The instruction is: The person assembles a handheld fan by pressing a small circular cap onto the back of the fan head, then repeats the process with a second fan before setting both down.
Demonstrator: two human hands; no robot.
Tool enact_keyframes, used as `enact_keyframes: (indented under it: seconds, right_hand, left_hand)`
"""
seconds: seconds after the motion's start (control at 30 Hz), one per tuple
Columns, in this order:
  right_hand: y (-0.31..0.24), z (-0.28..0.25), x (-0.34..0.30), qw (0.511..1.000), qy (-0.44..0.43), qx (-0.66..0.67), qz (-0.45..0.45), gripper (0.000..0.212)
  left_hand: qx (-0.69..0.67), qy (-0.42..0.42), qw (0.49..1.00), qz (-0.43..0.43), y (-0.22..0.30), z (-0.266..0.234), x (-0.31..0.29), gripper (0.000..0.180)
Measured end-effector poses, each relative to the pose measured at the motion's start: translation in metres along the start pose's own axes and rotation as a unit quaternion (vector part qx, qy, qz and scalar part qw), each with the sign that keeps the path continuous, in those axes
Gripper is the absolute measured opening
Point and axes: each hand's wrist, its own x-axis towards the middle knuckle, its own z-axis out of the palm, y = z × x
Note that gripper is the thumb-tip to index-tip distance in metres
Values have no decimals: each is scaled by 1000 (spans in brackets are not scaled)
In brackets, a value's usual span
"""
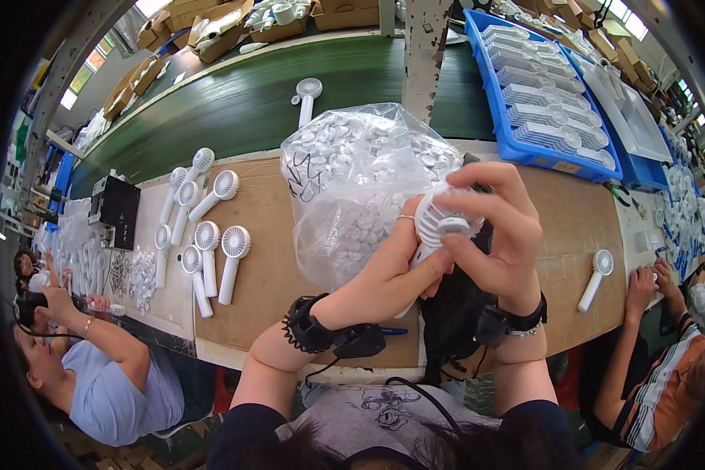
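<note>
Above the middle of the table, my left hand (419,274) is wrapped round the handle of a white handheld fan (428,227). My right hand (505,223) curves about the fan's round head, its thumb beside a small white round cap (453,225) at the front of the grille. The fingertips of that hand are slightly blurred. Just beyond both hands lies a clear plastic bag (352,168) full of small white round caps. A black cloth-like item (454,329) is under my right wrist, partly hidden.
Several white handheld fans (235,243) lie at left near a black box (115,211). Another fan (597,280) lies at right. A green conveyor belt (227,110) carries one fan (308,94). A blue crate (517,149) holds white parts. Co-workers sit on both sides.
</note>
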Motion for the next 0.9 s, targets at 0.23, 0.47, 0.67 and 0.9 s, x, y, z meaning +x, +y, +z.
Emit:
enact_keyframes:
  seconds: [0.23, 0.47, 0.67, 0.9]
  right_hand:
    - [5, 4, -9, 993, 57, 73, 70, 26]
    - [4, 11, -7, 954, 97, 234, 157, 24]
    - [3, 8, -7, 983, 74, 155, 68, 23]
    - [-6, 7, -8, 992, 45, 116, -9, 21]
  left_hand:
    - [-11, 43, 998, 34, 10, -11, 0, 35]
    - [-28, 42, 998, 43, 11, -12, -1, 36]
    - [-7, 61, 996, 65, 9, -11, -1, 39]
    - [66, 81, 988, 113, 9, -12, -5, 50]
